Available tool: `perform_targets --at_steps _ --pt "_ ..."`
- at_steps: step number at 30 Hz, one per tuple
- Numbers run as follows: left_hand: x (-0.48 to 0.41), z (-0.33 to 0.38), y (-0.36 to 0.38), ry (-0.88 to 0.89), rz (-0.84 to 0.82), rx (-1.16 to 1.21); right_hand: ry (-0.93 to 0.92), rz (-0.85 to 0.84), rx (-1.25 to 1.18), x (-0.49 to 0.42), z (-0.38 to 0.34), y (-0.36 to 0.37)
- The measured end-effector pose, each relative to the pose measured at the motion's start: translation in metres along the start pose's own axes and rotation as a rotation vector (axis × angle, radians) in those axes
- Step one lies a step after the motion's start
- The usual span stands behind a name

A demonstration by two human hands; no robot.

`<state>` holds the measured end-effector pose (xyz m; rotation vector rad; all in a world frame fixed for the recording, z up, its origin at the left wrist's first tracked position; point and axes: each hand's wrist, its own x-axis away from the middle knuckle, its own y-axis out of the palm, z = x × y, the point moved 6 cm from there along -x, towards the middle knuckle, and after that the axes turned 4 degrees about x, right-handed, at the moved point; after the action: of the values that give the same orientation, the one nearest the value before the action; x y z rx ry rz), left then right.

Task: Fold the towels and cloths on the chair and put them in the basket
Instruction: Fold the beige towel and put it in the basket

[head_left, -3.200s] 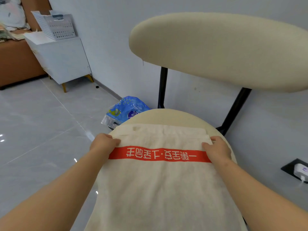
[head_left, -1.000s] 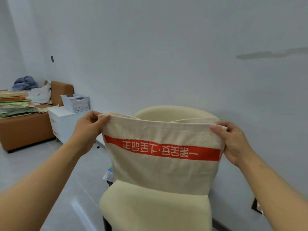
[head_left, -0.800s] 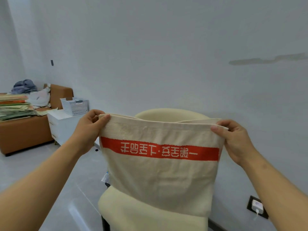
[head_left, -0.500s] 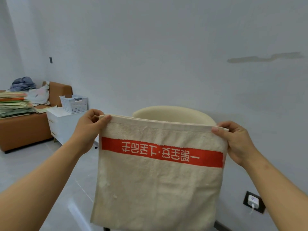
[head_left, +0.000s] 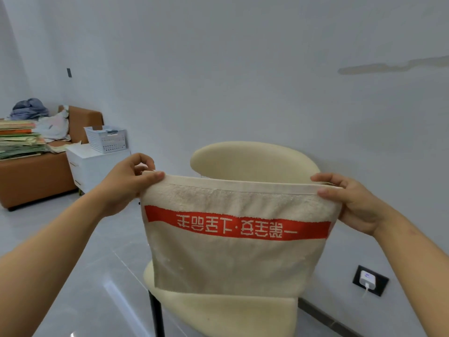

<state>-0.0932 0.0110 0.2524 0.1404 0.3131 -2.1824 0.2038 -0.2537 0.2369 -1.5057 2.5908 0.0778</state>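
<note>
- The cream chair point(head_left: 255, 161) stands by the grey wall. Only the curved top of its backrest and the front of its seat show. The frame's lower edge cuts the seat, and one black leg point(head_left: 156, 312) shows at its left front.
- The beige towel point(head_left: 233, 263) hangs in the air in front of the chair, stretched flat, and hides the chair's middle. Its lower hem hangs level with the seat, and contact there cannot be judged. A red band crosses it with pale lettering that appears upside down and is not legible. How many layers hang here cannot be told.
- A brown sofa point(head_left: 34, 176) sits far to the left of the chair, cut off by the frame's edge.
- A white cabinet point(head_left: 97, 166) stands between the sofa and the chair, partly hidden by the left forearm.
- The left hand point(head_left: 126, 181) pinches the towel's top left corner, thumb on the near face, with some of the other fingers hidden behind the cloth.
- The right hand point(head_left: 352, 203) pinches the top right corner the same way.
- A stack of papers point(head_left: 19, 139) lies on the sofa, well left of the chair.
- The white slotted basket point(head_left: 107, 139) sits on the cabinet, left of the chair and well apart from it. Its contents are too small to make out.
- A dark wall socket point(head_left: 370, 283) with a white plug is low on the wall, right of the chair.
</note>
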Motion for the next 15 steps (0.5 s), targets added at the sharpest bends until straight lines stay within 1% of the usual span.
perform_targets --at_steps 3,5,7,9,11,13,15 --pt "-0.007 0.0 0.002 -0.073 -0.075 0.121 0.051 -0.042 -0.023 -0.006 -0.002 -0.002" --pt "-0.014 -0.003 0.003 -0.111 -0.146 0.128 0.093 -0.052 -0.027 -0.015 0.0 -0.003" --pt "-0.023 -0.012 0.007 -0.156 -0.243 0.03 0.168 -0.051 0.034 -0.027 0.01 -0.004" --pt "-0.035 -0.031 0.011 -0.223 -0.303 -0.119 0.264 -0.026 0.158 -0.04 0.029 -0.007" --pt "-0.05 -0.056 0.018 -0.291 -0.355 -0.288 0.31 0.054 0.284 -0.056 0.049 -0.011" --pt "-0.068 -0.083 0.026 -0.302 -0.35 -0.428 0.308 0.147 0.445 -0.075 0.072 -0.018" --pt "-0.091 -0.113 0.033 -0.25 -0.313 -0.606 0.294 0.202 0.623 -0.095 0.098 -0.024"
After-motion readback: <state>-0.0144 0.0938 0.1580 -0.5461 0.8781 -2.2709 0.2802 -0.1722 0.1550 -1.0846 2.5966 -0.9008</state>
